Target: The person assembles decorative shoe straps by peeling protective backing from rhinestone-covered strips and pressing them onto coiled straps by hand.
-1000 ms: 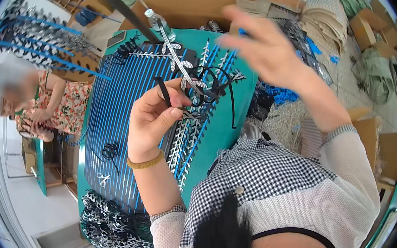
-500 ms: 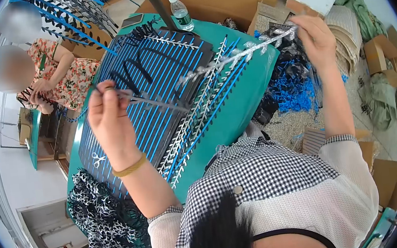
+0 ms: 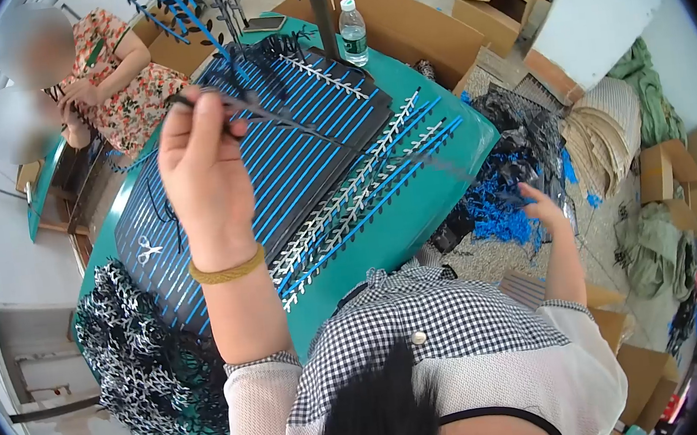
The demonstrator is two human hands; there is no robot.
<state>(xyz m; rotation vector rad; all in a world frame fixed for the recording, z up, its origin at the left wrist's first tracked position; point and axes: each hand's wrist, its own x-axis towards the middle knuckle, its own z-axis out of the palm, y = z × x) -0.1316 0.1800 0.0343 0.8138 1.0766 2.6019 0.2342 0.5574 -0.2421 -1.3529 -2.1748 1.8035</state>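
My left hand [image 3: 205, 160] is raised over the left part of the table, its fingers pinched on a dark leafy strip [image 3: 305, 126]. Smeared by motion, the strip runs down to the right towards my right hand [image 3: 545, 212]. That hand is low beside the table's right edge, in front of the blue and black scraps, its fingertips closed at the strip's blurred far end. Below the strip lies a dark panel with blue stripes [image 3: 236, 199]. Black and white leafy strips [image 3: 354, 191] lie along its near side on the green table [image 3: 353, 264].
White scissors [image 3: 148, 250] lie on the panel near a tangled heap of leafy strips [image 3: 130, 359]. A water bottle [image 3: 353, 34] stands by a metal post [image 3: 318, 8]. Blue scraps [image 3: 496, 210] cover the floor at right. A co-worker in a floral top [image 3: 121, 114] works opposite.
My right hand has dropped from upper right to beside the table's edge. The silvery strip it held up is no longer there; a dark strip now slants that way. My left hand has risen slightly.
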